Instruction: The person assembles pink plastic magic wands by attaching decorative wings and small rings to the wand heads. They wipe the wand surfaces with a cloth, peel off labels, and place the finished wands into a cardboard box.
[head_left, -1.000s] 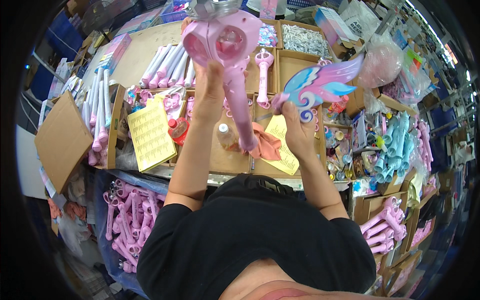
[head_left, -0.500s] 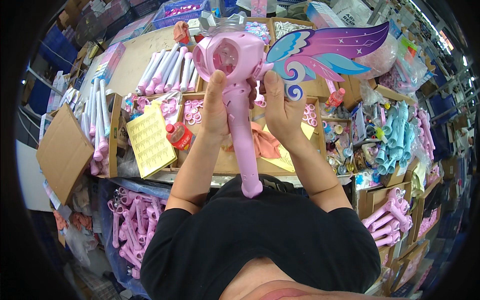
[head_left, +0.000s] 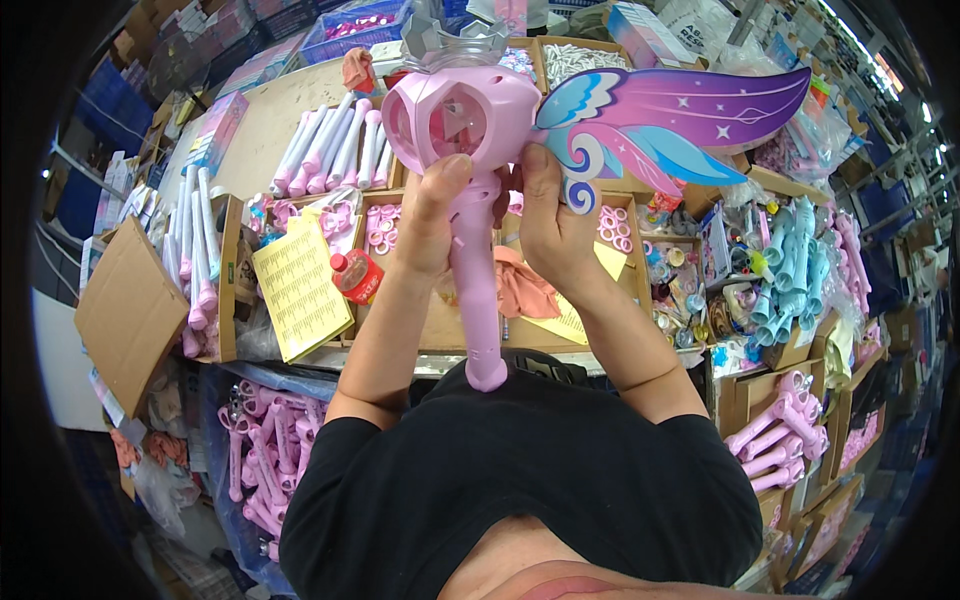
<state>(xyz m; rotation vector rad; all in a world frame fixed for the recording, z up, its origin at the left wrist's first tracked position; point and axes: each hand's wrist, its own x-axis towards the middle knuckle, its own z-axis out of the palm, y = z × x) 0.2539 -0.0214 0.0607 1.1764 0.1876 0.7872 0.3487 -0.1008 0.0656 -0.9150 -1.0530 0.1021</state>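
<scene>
Surrounding you, the room: crowded workshop, metal racking at far right, blue crate (head_left: pixel 350 46) of pink pieces at the far side.
Table (head_left: pixel 250 150): pale top in front of you, running farther to the left; pink-and-white sticks (head_left: pixel 330 150) laid side by side on it, left of centre.
Blue-lined bin (head_left: pixel 222 500): near left, below the table edge; a heap of pink wands (head_left: pixel 275 455) inside.
Right-hand stock: pink wands in a carton at near right; light-blue cones (head_left: pixel 790 280) farther off.
Cardboard tray (head_left: pixel 435 330): before you, divided; orange cloth (head_left: pixel 525 285) lies over its middle.
Pink wand (head_left: pixel 475 270): one, upright in your hands above the tray, silver crown (head_left: pixel 455 45) at the far end, handle end near your shirt.
Wing (head_left: pixel 680 115): one, purple, pink and blue, spread to the right of the wand's head, its root against that head.
Left hand (head_left: pixel 435 215): closed around the wand just below the head, thumb on the front.
Right hand (head_left: pixel 560 220): pinching the wing near its root, thumb in front; hidden fingertips cannot be told.
Step in hand: judged to be fitting wing to wand; whether the joint is seated cannot be told.
Next move: would call for a steady left grip and square, even pressure at the root, sparing the thin wing.
Pink rings (head_left: pixel 383 228): smallest lot, loose, in a left compartment.
</scene>
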